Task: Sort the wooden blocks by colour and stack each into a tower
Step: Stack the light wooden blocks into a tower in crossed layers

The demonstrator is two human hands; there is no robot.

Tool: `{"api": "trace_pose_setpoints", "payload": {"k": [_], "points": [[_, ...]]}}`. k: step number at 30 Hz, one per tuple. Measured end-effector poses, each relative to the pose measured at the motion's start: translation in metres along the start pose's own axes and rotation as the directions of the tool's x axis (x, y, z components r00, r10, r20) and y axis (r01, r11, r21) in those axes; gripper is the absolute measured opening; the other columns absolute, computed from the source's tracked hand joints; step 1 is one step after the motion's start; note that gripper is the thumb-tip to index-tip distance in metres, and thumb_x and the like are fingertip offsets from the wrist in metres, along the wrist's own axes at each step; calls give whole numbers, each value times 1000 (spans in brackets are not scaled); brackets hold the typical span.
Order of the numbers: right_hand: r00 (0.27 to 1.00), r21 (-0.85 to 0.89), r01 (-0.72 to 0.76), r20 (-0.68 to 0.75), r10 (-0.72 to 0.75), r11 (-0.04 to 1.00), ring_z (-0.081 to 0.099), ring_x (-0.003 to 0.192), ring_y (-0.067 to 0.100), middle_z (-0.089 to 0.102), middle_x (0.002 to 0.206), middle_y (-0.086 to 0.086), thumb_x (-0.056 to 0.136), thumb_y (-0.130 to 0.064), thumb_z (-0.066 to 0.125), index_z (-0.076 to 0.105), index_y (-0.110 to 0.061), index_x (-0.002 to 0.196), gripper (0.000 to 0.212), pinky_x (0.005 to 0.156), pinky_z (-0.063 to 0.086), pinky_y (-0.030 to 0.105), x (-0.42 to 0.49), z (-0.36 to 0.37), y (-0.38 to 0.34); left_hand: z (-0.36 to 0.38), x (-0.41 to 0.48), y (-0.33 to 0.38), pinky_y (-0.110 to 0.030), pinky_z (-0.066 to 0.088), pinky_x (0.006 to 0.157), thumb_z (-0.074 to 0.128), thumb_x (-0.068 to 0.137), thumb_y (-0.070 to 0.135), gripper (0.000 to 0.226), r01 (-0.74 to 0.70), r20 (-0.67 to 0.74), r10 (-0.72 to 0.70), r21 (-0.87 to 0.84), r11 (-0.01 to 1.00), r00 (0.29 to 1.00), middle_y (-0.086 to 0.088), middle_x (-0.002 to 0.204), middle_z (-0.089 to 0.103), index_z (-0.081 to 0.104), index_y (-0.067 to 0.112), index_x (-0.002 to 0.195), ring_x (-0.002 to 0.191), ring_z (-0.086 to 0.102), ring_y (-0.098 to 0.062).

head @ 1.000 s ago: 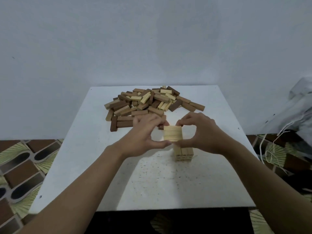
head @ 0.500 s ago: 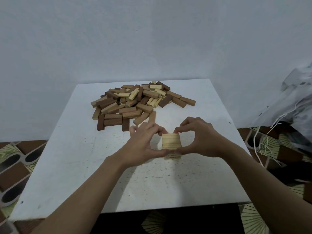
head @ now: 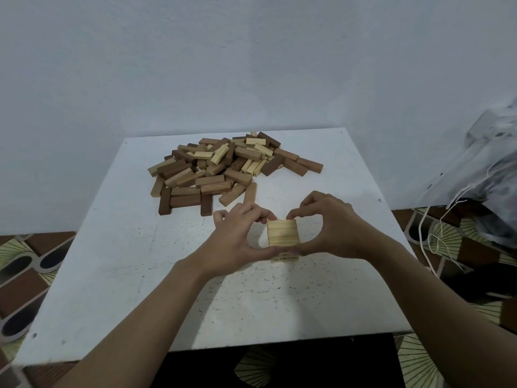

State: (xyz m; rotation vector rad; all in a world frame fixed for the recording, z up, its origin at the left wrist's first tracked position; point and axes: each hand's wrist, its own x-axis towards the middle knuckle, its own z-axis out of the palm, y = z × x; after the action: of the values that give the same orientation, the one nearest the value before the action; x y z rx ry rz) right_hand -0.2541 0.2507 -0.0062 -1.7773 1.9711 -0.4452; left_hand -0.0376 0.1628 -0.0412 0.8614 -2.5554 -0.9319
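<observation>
Pale tower [head: 283, 232] grainy matt wood; table [head: 117, 275] matt, speckled white.

Light-block layer [head: 283, 232] drops in line over the tower [head: 284, 257]
The left hand [head: 235, 242] and right hand [head: 333, 231] have carried it from up and left of the tower to just over it; only a sliver of the tower shows below the fingers [head: 265, 249]

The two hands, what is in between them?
A small tower of pale wooden blocks stands between the left hand and the right hand, whose fingers and thumbs pinch its top layer. The head view shows this.
</observation>
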Motion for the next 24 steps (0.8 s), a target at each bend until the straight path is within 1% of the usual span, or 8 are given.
{"api": "trace_pose_setpoints", "payload": {"k": [2, 4, 7, 9, 12, 17, 21, 24], "points": [[1000, 18, -10, 6, 9, 1000, 44, 109, 7, 53, 113, -18, 63, -61, 85, 65, -40, 123, 67, 99, 37, 47, -2, 0, 1, 1, -1, -1, -31, 22, 98, 66, 75, 72, 58, 3, 5, -2, -17, 1000, 1000, 22, 121, 50, 53, 43, 123, 122, 42, 2], [1000, 63, -18, -1, 18, 998, 47, 105, 7, 54, 111, -19, 61, -60, 87, 64, -40, 126, 71, 98, 40, 48, -5, 2, 2, 2, -3, -3, -30, 22, 98, 69, 76, 70, 60, 10, 0, -10, -33, 999, 1000, 22, 122, 51, 51, 43, 126, 124, 43, -1], [999, 138, -19, -35, 24, 990, 50, 103, 5, 55, 107, -21, 61, -58, 88, 65, -40, 124, 70, 94, 46, 50, -10, 8, 5, 3, -6, -5, -29, 22, 102, 77, 78, 62, 61, 19, -15, -20, -65, 998, 1000, 21, 122, 52, 49, 44, 129, 125, 45, -5], [998, 168, -19, -58, 29, 986, 52, 102, 5, 55, 106, -23, 60, -60, 86, 65, -41, 124, 70, 93, 48, 48, -12, 12, 7, 3, -8, -6, -27, 21, 104, 79, 77, 60, 65, 34, -15, -36, -87, 996, 999, 23, 124, 51, 47, 44, 131, 125, 44, -3], [994, 205, -15, -99, 36, 979, 54, 100, 3, 56, 106, -25, 58, -65, 84, 64, -43, 125, 74, 92, 51, 46, -14, 17, 10, 4, -9, -5, -25, 21, 104, 76, 75, 64, 66, 37, -2, -37, -94, 995, 999, 28, 128, 49, 50, 42, 132, 126, 42, 3], [992, 253, 0, -121, 32, 968, 55, 101, 0, 57, 108, -26, 54, -73, 77, 65, -45, 120, 73, 91, 53, 42, -15, 21, 16, 5, -9, -5, -35, 23, 106, 78, 78, 58, 61, 34, -6, -35, -114, 993, 999, 25, 129, 51, 55, 39, 131, 126, 44, 2], [990, 272, 20, -137, 18, 962, 55, 101, -2, 60, 106, -23, 55, -69, 78, 66, -44, 115, 66, 90, 54, 39, -16, 22, 17, 5, -10, -3, -42, 24, 107, 79, 80, 55, 55, 33, -11, -35, -121, 992, 999, 24, 128, 53, 57, 39, 128, 125, 46, 1], [989, 298, 30, -148, 15, 954, 56, 100, -1, 62, 105, -20, 54, -67, 78, 66, -45, 112, 63, 89, 55, 37, -17, 22, 16, 5, -10, -3, -44, 25, 108, 77, 78, 59, 56, 44, -12, -46, -124, 991, 999, 23, 128, 53, 58, 39, 126, 126, 47, -1]]}}
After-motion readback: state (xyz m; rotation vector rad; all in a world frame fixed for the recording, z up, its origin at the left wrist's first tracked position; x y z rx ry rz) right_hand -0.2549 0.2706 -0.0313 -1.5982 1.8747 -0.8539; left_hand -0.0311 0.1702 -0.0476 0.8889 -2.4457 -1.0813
